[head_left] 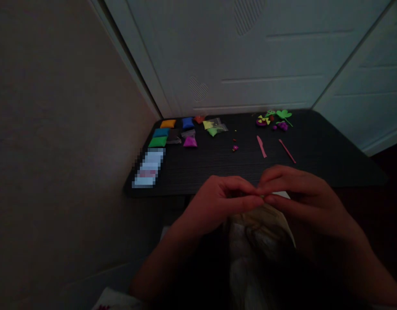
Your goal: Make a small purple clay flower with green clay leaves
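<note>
My left hand (226, 196) and my right hand (301, 193) meet near the table's front edge, above my lap. Thumb and fingertips of each are closed in a pinch on a tiny pale bit (262, 196), mostly hidden between them. Beyond the hands lie a pink plastic knife (261, 147) and a thin pink stick (287, 151). To the left of the knife is a small purple-pink piece (235, 148), with a red crumb (235, 139) and a yellow crumb (235, 130) behind it.
Colourful soft packets, including an orange packet (168, 124) and a magenta packet (190, 141), cover the dark table's (204, 168) back left. A pixelated bright phone-like rectangle (149, 168) lies front left. At back right are a green leaf shape (284, 114), purple balls (282, 125) and a yellow bow shape (263, 119).
</note>
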Tool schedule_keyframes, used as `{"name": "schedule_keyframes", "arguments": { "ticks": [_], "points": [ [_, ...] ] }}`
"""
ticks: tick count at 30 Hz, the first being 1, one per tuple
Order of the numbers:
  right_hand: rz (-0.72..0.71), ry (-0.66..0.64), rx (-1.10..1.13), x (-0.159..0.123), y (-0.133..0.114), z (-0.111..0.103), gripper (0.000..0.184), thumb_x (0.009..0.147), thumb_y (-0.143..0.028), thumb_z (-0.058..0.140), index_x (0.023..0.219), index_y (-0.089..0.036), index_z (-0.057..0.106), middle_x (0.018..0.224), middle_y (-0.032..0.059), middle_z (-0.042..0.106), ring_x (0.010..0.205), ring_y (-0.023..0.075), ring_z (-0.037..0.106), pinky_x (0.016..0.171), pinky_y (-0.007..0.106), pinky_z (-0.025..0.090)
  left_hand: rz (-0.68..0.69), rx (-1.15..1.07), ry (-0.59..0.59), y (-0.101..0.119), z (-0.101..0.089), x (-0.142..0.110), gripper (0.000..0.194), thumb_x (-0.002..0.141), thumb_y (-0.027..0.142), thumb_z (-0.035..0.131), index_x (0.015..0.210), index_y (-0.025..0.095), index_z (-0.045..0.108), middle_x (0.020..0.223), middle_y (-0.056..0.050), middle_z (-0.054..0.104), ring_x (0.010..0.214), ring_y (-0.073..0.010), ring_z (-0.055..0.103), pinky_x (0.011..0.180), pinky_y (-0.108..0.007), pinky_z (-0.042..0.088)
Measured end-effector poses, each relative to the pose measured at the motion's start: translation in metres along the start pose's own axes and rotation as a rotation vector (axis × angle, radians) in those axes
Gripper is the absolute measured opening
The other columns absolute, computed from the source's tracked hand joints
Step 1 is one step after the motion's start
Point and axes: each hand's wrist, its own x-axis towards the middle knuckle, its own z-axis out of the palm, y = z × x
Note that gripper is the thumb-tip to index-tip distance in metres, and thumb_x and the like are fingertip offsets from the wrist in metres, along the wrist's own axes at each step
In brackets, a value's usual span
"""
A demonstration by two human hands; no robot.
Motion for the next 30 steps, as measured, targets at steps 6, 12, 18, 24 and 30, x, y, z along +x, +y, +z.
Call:
{"name": "schedule_keyframes", "arguments": {
  "ticks": [6, 12, 18, 24, 30],
  "points": [
    [0.003, 0.109, -0.007, 0.000, 0.001, 0.006, 0.018, 0.074, -0.015, 0.060, 0.087, -0.027, 0.063, 0.083, -0.0022, 0.061, 0.079, 0.0110, 0.059, 0.066, 0.024, 0.048, 0.007, -0.092, 0.019, -0.003, 0.001, 0.001, 0.009, 0.067, 0.018, 0.065, 0.075, 0.018, 0.068, 0.074, 0.000, 0.062, 0.061, -0.0073, 0.053, 0.053, -0.017, 0.039],
    [0.036, 0.196, 0.011, -0.002, 0.003, 0.012, 0.021, 0.074, -0.015, 0.060, 0.089, -0.029, 0.063, 0.084, -0.0030, 0.063, 0.078, 0.0105, 0.059, 0.064, 0.023, 0.048, 0.022, -0.086, 0.055, -0.001, 0.002, 0.001, 0.005, 0.069, 0.019, 0.064, 0.072, 0.016, 0.067, 0.072, 0.001, 0.061, 0.063, -0.0074, 0.053, 0.058, -0.017, 0.040],
    [0.025, 0.215, -0.061, -0.003, 0.003, 0.013, 0.019, 0.074, -0.017, 0.060, 0.089, -0.029, 0.063, 0.083, -0.0021, 0.064, 0.078, 0.0125, 0.060, 0.066, 0.026, 0.049, 0.049, -0.026, 0.093, 0.000, 0.003, 0.000, 0.007, 0.069, 0.022, 0.063, 0.071, 0.016, 0.066, 0.071, 0.000, 0.061, 0.062, -0.0092, 0.053, 0.057, -0.019, 0.041],
    [0.013, 0.237, -0.082, -0.003, 0.002, 0.015, 0.019, 0.076, -0.016, 0.058, 0.088, -0.029, 0.063, 0.083, -0.0014, 0.064, 0.078, 0.0134, 0.060, 0.066, 0.028, 0.049, 0.062, -0.020, 0.113, -0.003, 0.003, 0.000, 0.006, 0.070, 0.023, 0.063, 0.072, 0.018, 0.066, 0.072, 0.001, 0.060, 0.066, -0.0088, 0.053, 0.060, -0.018, 0.041],
    [-0.037, 0.204, -0.143, -0.004, 0.006, 0.013, 0.028, 0.073, -0.013, 0.061, 0.095, -0.029, 0.061, 0.088, -0.0015, 0.064, 0.083, 0.0131, 0.058, 0.070, 0.027, 0.048, 0.033, -0.028, 0.103, -0.002, 0.002, 0.000, 0.006, 0.070, 0.022, 0.062, 0.071, 0.017, 0.065, 0.070, 0.001, 0.059, 0.064, -0.0079, 0.052, 0.058, -0.017, 0.041]
  ]
}}
